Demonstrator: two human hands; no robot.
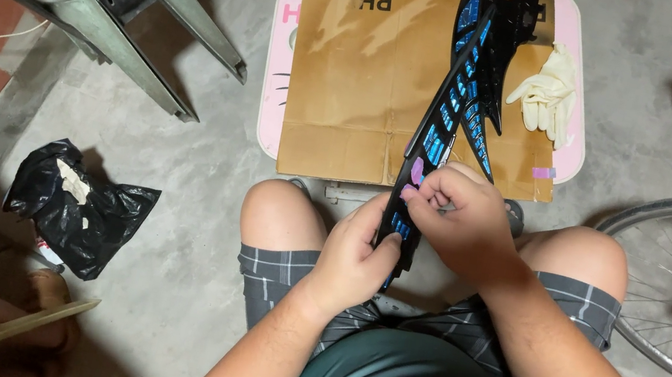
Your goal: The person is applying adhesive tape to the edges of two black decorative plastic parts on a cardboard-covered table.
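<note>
Covering the small pink bench [582, 121], a flat sheet of corrugated cardboard [355, 74] shields its top. A long black plastic panel [448, 116] with glossy blue inserts leans from the bench's near edge to the lap. The left hand [353, 260] wraps its lower end for support; the right hand [458, 218] pinches a purple tape piece [417, 171]. Rubber gloves [549, 92] lie at the right edge.

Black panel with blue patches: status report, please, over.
Left hand grips black panel low. Right hand pinches its edge. Panel top over cardboard; gloves beside.
</note>
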